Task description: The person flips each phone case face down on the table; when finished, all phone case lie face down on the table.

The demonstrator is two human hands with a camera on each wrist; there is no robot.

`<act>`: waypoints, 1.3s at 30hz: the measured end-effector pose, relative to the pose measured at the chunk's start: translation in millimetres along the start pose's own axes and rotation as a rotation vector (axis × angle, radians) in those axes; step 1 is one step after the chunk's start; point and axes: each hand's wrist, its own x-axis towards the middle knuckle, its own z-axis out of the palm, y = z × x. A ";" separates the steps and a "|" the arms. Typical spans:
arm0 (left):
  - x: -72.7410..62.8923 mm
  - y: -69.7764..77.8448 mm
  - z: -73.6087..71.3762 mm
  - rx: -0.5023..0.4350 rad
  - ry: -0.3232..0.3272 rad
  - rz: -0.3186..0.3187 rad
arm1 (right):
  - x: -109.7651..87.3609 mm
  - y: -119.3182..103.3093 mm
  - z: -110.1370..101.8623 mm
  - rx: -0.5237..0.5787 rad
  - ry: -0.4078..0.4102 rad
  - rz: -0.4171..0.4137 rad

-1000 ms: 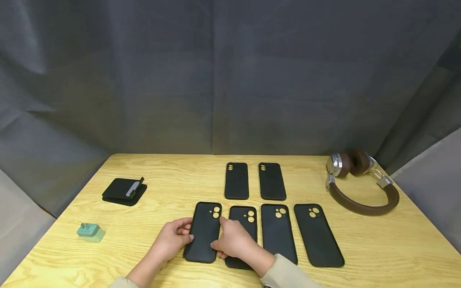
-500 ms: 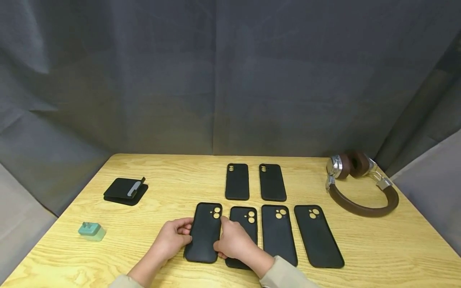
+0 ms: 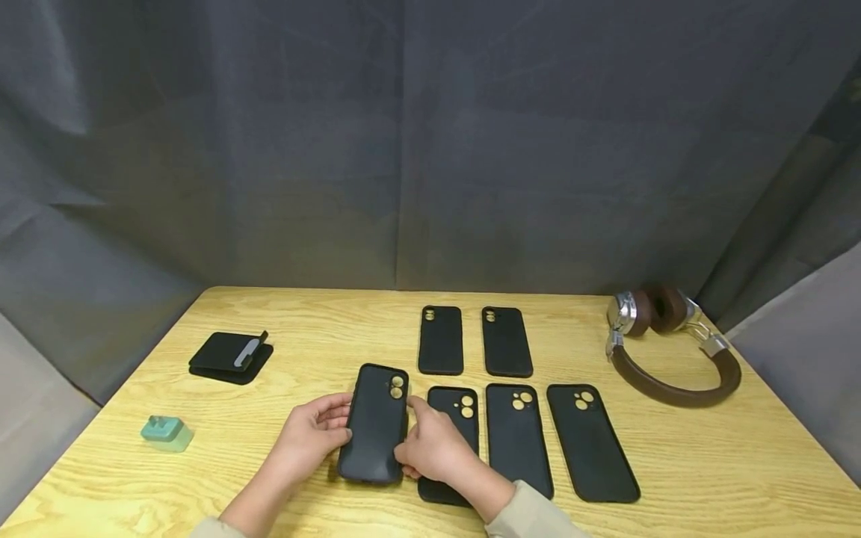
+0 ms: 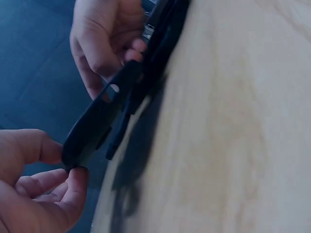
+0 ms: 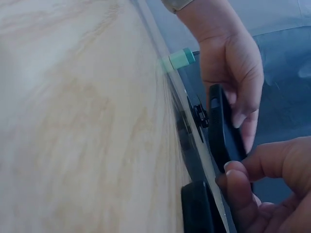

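Observation:
A black phone case (image 3: 373, 430) with two round camera holes at its upper right is held between both hands, raised a little above the wooden table. My left hand (image 3: 304, 437) grips its left edge between thumb and fingers. On the opposite edge, my right hand (image 3: 436, 446) pinches the case and partly covers a second phone case (image 3: 447, 492) lying beneath that hand. In the left wrist view the held case (image 4: 95, 128) tilts away from the table. The right wrist view shows the right fingertips on the lower end of its side (image 5: 221, 131).
Two more phone cases (image 3: 519, 441) (image 3: 595, 448) lie to the right, and two others (image 3: 440, 340) (image 3: 507, 341) stand in a row behind. Brown headphones (image 3: 673, 385) rest at the right. A black folding card holder (image 3: 229, 355) and a green plug adapter (image 3: 167, 433) are at the left.
The phone case between the hands has risen off the table and shifted slightly left and away. My left hand has moved with it; the right hand stays nearly in place.

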 end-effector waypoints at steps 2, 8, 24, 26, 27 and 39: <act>-1.5 4.0 -0.9 -0.025 0.000 0.007 | -0.3 0.4 0.0 0.038 -0.002 -0.010; -4.2 8.8 -2.2 -0.071 0.018 0.037 | 0.7 1.4 3.7 0.142 0.018 -0.033; -11.2 13.3 4.6 -0.106 0.066 0.065 | 5.6 -0.7 22.9 0.210 -0.016 0.001; -11.8 12.6 6.8 -0.101 0.059 0.067 | 6.0 -0.5 24.3 0.174 -0.015 0.006; -11.9 12.4 7.9 -0.097 0.057 0.065 | 6.2 -0.6 24.8 0.141 -0.013 0.009; -12.5 14.1 13.9 -0.047 0.063 0.091 | 7.4 -6.2 24.6 -0.055 0.005 0.014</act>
